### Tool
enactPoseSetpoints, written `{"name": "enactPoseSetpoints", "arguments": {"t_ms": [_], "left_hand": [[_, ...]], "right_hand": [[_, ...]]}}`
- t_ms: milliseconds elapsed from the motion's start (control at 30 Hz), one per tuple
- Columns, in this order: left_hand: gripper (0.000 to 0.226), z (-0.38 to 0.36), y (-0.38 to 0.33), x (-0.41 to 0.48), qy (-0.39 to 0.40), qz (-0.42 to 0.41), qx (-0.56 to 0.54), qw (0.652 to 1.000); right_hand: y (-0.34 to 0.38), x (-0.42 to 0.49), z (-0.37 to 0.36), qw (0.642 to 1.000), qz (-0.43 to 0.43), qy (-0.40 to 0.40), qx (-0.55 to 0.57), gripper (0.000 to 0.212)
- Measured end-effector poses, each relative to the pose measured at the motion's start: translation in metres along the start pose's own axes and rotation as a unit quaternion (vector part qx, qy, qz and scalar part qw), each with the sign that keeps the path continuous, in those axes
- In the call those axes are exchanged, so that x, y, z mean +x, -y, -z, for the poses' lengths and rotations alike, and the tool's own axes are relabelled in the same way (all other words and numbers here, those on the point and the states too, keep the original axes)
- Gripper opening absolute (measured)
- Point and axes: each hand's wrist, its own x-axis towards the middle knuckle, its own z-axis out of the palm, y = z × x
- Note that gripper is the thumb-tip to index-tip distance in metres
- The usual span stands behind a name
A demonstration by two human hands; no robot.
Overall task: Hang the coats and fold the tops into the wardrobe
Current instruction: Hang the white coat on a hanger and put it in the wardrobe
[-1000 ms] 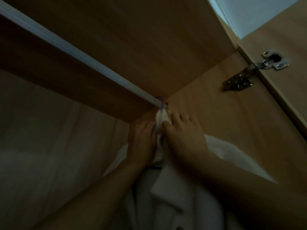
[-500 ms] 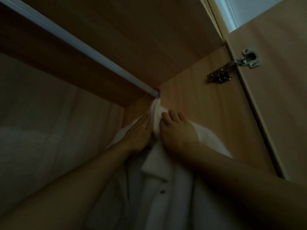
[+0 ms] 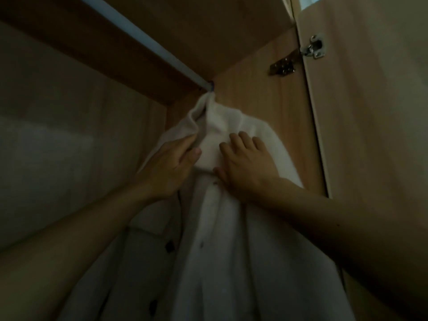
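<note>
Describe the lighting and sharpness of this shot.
Head view: dim, underexposed wardrobe interior; the white coat and metal hinge catch the most light. Head view again: left hand and right hand look soft-edged, and the bottom corners sink into shadow.

From my feed I see a shiny metal hinge (image 3: 296, 56) at upper right, its cup on the open door (image 3: 370, 117), and a pale bright strip (image 3: 309, 0) at the top edge
</note>
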Motion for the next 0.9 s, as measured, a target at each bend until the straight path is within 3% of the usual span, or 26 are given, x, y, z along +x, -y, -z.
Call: {"name": "enactPoseSetpoints", "arguments": {"t_ms": [233, 600, 900], "left_hand": [[0.092, -0.016, -0.007, -0.089, 0.044, -0.027, 0.087, 0.995], [0.085, -0.010, -0.055, -0.148, 0.066, 0.067, 0.079, 0.992], [0.075, -0.004, -0.172, -0.187, 0.067, 0.049, 0.098, 0.992]], "right_hand": [[0.013, -0.050, 0.019, 0.997, 0.032, 0.066, -0.038, 0.056], [0.018, -0.128, 0.054, 0.996, 0.028, 0.082, 0.026, 0.057], [-0.039, -0.225, 0.103, 0.989, 0.030, 0.131, 0.065, 0.061]]}}
